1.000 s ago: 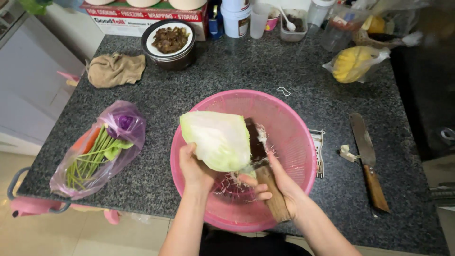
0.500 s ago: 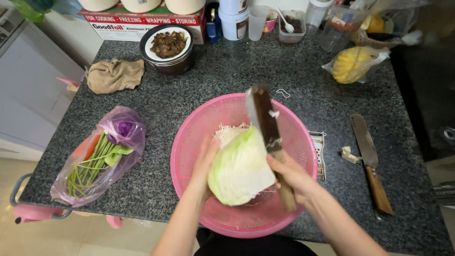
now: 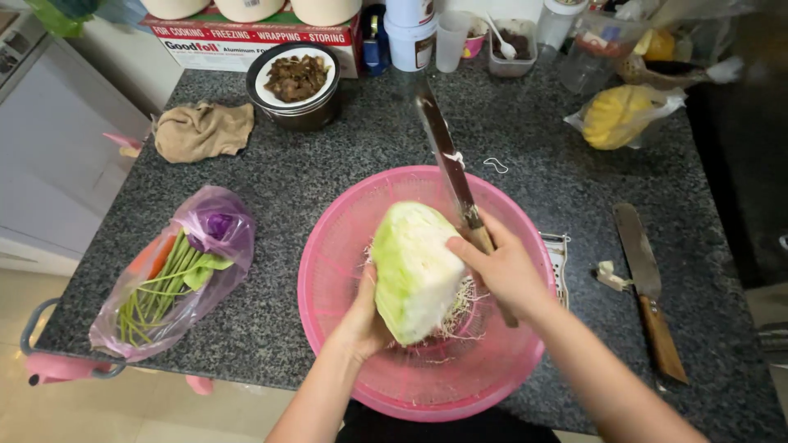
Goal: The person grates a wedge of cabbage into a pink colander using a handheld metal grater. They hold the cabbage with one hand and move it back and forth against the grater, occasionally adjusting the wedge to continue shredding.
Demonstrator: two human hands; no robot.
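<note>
Left hand (image 3: 361,316) grip clasps cabbage (image 3: 414,271) over pink basket (image 3: 345,246) holding shreds; right hand (image 3: 501,271) clenches knife (image 3: 451,172).

The cabbage (image 3: 414,271) is pale green, whiter toward its cut side, and it sits over a bright pink colander (image 3: 361,361) with a fine mesh pattern. The table (image 3: 345,164) is dark grey granite, speckled black and white. At nine o'clock from the colander, a translucent purple bag (image 3: 168,279) shows green stalks, something orange and a purple lump. At eleven o'clock lies a tan cloth (image 3: 201,130); at twelve, a black bowl (image 3: 297,86) of brown food. At three o'clock a second knife (image 3: 648,287) has a brown handle. At one o'clock sits a yellow fruit (image 3: 616,115) in clear plastic.
</note>
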